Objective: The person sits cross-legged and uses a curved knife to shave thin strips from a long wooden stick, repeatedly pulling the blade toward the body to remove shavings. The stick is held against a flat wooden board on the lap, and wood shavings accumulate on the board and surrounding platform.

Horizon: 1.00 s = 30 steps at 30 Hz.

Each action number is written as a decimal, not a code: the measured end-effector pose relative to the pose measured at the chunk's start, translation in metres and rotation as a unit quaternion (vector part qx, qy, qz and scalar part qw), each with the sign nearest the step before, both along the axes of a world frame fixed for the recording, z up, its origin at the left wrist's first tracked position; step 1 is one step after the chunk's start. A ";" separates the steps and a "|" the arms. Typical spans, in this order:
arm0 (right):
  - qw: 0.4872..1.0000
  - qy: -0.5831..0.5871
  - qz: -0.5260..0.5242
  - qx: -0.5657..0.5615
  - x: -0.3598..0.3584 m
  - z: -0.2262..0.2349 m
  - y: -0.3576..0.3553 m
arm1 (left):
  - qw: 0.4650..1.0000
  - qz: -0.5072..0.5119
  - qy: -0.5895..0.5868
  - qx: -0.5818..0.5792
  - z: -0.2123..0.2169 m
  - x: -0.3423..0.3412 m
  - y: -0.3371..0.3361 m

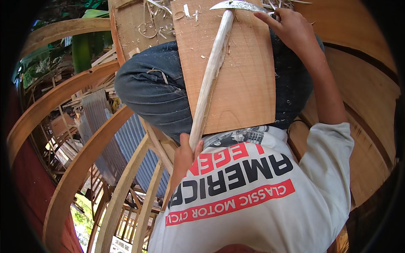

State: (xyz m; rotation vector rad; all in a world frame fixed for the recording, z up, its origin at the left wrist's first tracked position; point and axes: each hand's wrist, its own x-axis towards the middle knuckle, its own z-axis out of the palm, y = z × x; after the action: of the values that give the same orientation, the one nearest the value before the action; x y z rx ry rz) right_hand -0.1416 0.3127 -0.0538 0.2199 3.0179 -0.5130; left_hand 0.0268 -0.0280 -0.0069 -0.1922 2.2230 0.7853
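A flat reddish wooden plank (244,80) lies across my lap, over my dark jeans (152,92). Diagonally across it lies a long-handled cutting tool. Its pale wooden handle (211,71) runs from my belly up to a curved metal blade (238,5) at the plank's far edge. My left hand (184,154) is closed around the handle's near end, against my white printed shirt (253,194). My right hand (291,27) holds the plank's far right corner, with the forefinger stretched toward the blade.
Wood shavings (156,25) litter a second board (135,25) beyond my left knee. Curved wooden ribs (80,168) arch around me on the left and a broad curved plank wall (367,109) on the right. Corrugated metal sheets (126,143) and scrap timber lie below, green leaves (84,46) at upper left.
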 end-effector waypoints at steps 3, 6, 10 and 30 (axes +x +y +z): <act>0.987 -0.100 0.050 -0.114 0.025 0.014 -0.019 | 0.999 0.019 -0.013 0.035 -0.003 0.002 -0.004; 0.892 -0.194 0.143 -0.381 0.040 0.019 -0.029 | 0.998 0.029 -0.006 0.062 -0.001 0.005 -0.009; 0.815 -0.318 0.017 -0.483 0.039 0.025 -0.015 | 0.997 0.041 -0.025 0.061 0.003 0.009 -0.015; 0.900 -0.069 -0.114 -0.414 0.048 0.013 -0.017 | 0.999 0.031 -0.034 0.016 0.011 0.021 -0.026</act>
State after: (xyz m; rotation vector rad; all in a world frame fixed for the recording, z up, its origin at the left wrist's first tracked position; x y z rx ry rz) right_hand -0.0931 0.2955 -0.0407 0.5080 2.3645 -1.6356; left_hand 0.0480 -0.0537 0.0044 -0.2693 2.1482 0.8365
